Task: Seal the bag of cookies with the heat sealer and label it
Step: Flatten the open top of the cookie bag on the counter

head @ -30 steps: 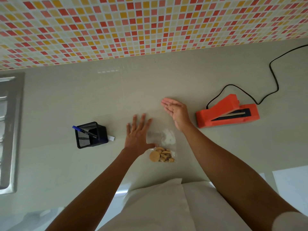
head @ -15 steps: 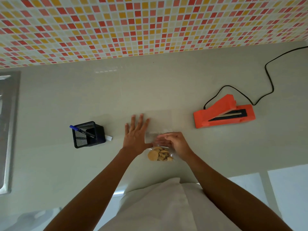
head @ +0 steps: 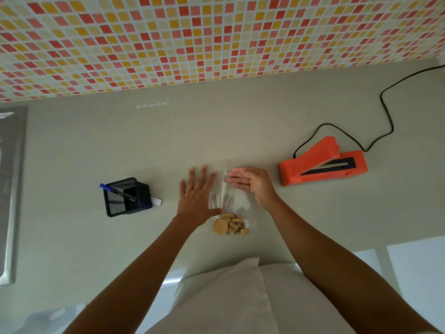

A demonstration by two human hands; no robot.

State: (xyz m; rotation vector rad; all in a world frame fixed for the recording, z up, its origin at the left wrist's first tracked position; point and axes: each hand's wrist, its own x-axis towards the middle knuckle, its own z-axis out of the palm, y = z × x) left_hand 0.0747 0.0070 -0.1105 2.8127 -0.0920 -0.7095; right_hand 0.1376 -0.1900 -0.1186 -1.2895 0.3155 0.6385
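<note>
Head camera looks down on a smooth, pale grey-beige table (head: pixel 240 121) that runs back to a wall of small mosaic tiles (head: pixel 192 37) in red, orange, yellow and cream. A faint reflection of light lies on the surface near the wall. At the far left edge a strip of brushed metal (head: pixel 12 189), perhaps the rim of a sink, borders the surface; what it belongs to cannot be told.

Near the middle of the table lies a clear plastic bag (head: pixel 231 201), its open mouth toward the wall and the cookies (head: pixel 230 227) bunched at the near end, closest to the person. The left hand (head: pixel 196 198) lies flat, palm down, fingers spread, with its thumb side on the bag's left edge. The right hand (head: pixel 252 185) is open too, fingers straight and together, resting on the upper right part of the bag. Both hands press on the plastic and neither is closed around anything.

Well to the right of the bag stands an orange heat sealer (head: pixel 322 162), its upper arm raised so the dark sealing strip shows. A black cord (head: pixel 385 112) curls from its back and runs off toward the right edge of the view. To the left of the hands sits a black mesh holder (head: pixel 127 197) with a blue-capped marker (head: pixel 118 192) lying across its top, and a small white label (head: pixel 157 201) lies just beside the holder's right side. A white garment (head: pixel 228 300) fills the bottom of the view between the forearms.
</note>
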